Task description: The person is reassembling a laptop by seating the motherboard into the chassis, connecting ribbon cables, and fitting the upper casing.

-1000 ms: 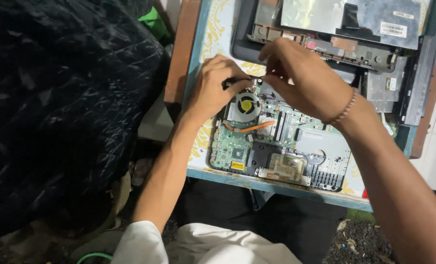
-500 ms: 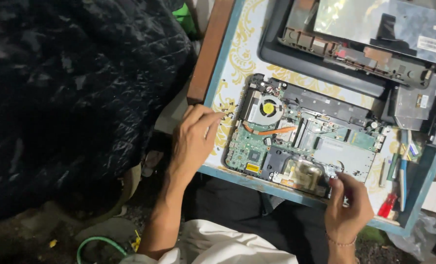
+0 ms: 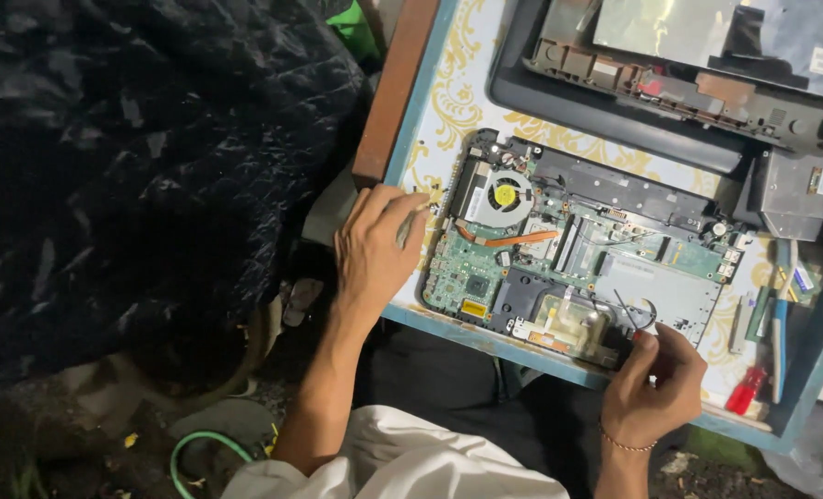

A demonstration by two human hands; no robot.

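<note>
At the near edge of the bench (image 3: 485, 337), the right hand (image 3: 653, 386) is seen curled at the near right corner of the opened laptop base (image 3: 578, 263), fingers pinched together on something small there (just what is gripped cannot be told). Further left, the left hand (image 3: 375, 245) is laid at the base's left edge, fingers loosely bent and spread, nothing clasped, the tips touching the side of the green circuit board (image 3: 472, 268) just beside the round fan (image 3: 506, 196).

The base itself is set flat in the middle of the bench, its boards and an orange ribbon cable (image 3: 513, 238) laid bare. It is judged stiff but fragile: light enough to be shifted by two hands, best taken by the plastic frame at its outer edges, never by the boards, fan or cable.

Toward the right edge, a red-handled tool (image 3: 749, 388) and other small tools are lined up. At the far edge a dark laptop lid (image 3: 615, 102) is resting.

Against half a second ago, both hands are found in nearly the same places; the left fingers are now spread closer to the board.
</note>
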